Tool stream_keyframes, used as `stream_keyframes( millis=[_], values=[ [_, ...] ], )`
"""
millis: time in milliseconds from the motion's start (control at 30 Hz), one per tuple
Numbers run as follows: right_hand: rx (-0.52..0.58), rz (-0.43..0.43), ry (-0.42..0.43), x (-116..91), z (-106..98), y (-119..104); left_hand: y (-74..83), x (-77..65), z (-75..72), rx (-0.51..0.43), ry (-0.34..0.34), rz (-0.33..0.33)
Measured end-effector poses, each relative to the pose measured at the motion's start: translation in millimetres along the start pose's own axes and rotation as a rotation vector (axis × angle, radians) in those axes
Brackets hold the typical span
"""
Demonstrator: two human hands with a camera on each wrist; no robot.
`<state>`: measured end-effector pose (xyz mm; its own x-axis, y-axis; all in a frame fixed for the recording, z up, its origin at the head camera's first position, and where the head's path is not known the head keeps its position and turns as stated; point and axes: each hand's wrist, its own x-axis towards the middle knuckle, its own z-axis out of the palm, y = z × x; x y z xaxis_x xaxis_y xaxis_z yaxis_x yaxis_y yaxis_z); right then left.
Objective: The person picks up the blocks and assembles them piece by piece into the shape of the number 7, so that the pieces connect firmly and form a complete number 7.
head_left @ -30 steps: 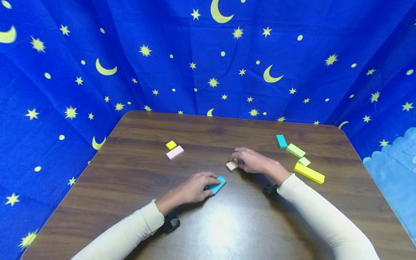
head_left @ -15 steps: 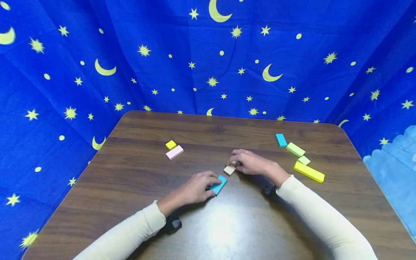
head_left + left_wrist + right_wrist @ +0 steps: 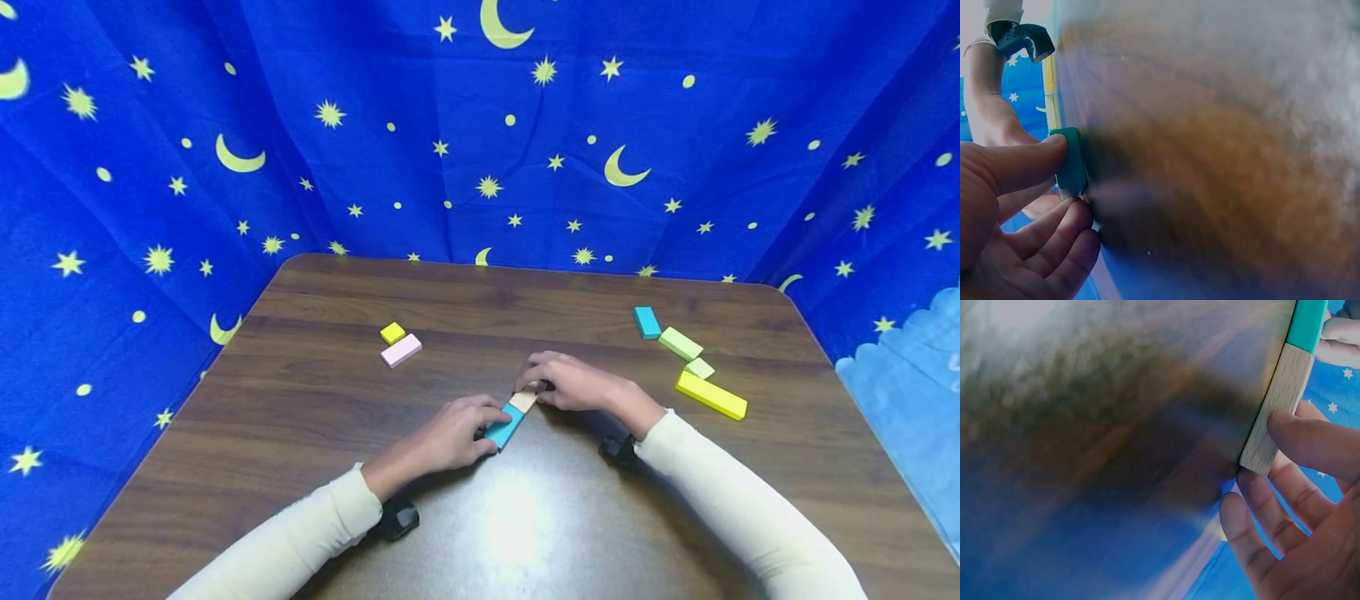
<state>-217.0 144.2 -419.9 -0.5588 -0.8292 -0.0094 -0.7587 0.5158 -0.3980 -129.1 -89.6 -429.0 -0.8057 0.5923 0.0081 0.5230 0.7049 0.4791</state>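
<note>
A teal block (image 3: 504, 430) lies flat near the middle of the table, and my left hand (image 3: 454, 433) grips it between thumb and fingers. In the left wrist view the thumb presses one side of the teal block (image 3: 1071, 164). My right hand (image 3: 576, 382) pinches a plain wooden block (image 3: 523, 401), part of which its fingers hide in the head view. End to end, the two blocks meet in one line, the wooden block's (image 3: 1277, 409) near end against the teal one in the right wrist view.
On the left of the brown table (image 3: 330, 475) lie a small yellow block (image 3: 392, 333) and a pink block (image 3: 402, 351). To the right sit another teal block (image 3: 647, 322), two light green blocks (image 3: 681, 343) and a long yellow block (image 3: 711, 395). A starry blue curtain (image 3: 420, 100) hangs behind.
My right hand has slid the wooden block toward me and leftward, closing the gap to the teal block. My left hand has stayed almost in place, still holding the teal block.
</note>
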Motion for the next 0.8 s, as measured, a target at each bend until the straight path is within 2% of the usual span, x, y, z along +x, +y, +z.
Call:
stream_keyframes(
  millis=[300, 533, 700, 800],
  values=[
    [-0.005, -0.021, 0.002, 1.7, 0.5, -0.1, 1.0, 0.4, -0.3, 0.009, -0.008, 0.000],
    [0.002, -0.005, -0.005, 0.0, -0.6, -0.5, 1.9, 0.0, -1.9, 0.013, -0.024, 0.013],
    [-0.009, 0.031, 0.026, -4.7, -5.8, 0.9, -0.3, 4.6, -6.6, 0.014, 0.014, 0.044],
    [-0.008, 0.063, 0.037, -8.3, -8.1, 4.6, -2.8, 11.6, -11.2, 0.016, -0.005, 0.082]
  ],
)
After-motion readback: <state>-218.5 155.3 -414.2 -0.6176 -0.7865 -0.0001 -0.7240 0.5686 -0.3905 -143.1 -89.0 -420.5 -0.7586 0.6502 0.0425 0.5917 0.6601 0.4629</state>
